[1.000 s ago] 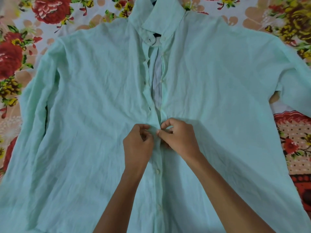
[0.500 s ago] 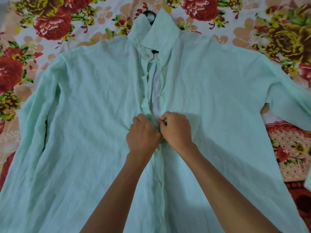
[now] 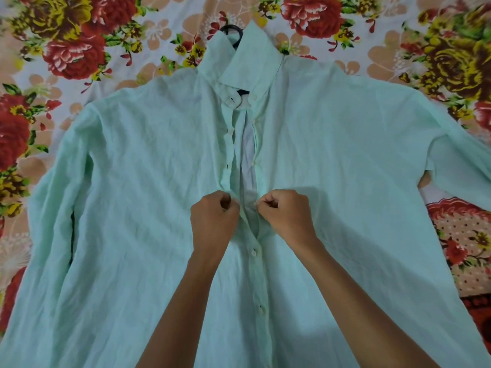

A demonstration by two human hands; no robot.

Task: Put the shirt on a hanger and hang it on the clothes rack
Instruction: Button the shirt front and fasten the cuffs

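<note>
The mint shirt point(image 3: 138, 208) lies flat, front up, on the bed's floral sheet point(image 3: 79, 49), collar at the far end and sleeves spread to both sides. A black hanger point(image 3: 231, 29) hook pokes out above the collar. Mid-chest, the left hand point(image 3: 214, 221) has its grip pinched on the left placket edge and the right hand point(image 3: 287, 216) on the right edge. The placket gapes open above them and is buttoned below. Bare sheet shows along the far edge and at both sides.
</note>
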